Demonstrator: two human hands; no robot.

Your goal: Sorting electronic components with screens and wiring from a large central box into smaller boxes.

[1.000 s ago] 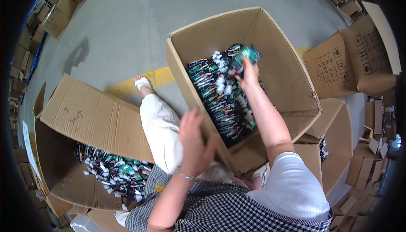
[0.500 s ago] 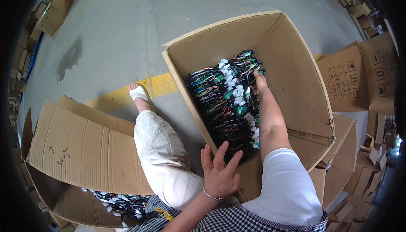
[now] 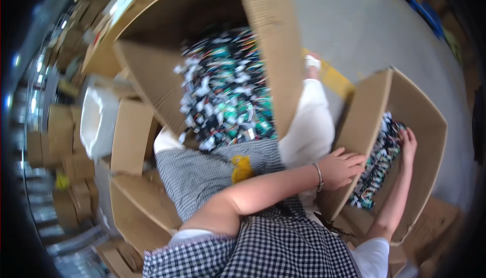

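Observation:
My left hand (image 3: pixel 344 169) lies with outstretched fingers against the wall of the cardboard box (image 3: pixel 365 103) on the right. Inside that box, my right hand (image 3: pixel 408 145) is at the far end of a pile of wired parts (image 3: pixel 377 164), its fingers slightly apart and touching the pile's edge. Those parts have black cables, coloured wires, green circuit boards and white connectors. A larger open cardboard box (image 3: pixel 279 40) to the left holds a loose heap of similar wired parts (image 3: pixel 223 93), blurred by motion. Neither hand is near that heap.
My legs (image 3: pixel 316 113) straddle a corner of the larger box. Behind it on the left stand a carton with a white plastic liner (image 3: pixel 98 121) and several other cartons (image 3: pixel 61 131). A yellow line (image 3: pixel 336 79) runs across the grey floor. A blue pallet edge (image 3: pixel 412 4) shows at top right.
The view has swung left, bringing the larger box's heap fully into sight. My left hand has gone from raised in the air to the box wall; my right hand stays at the pile.

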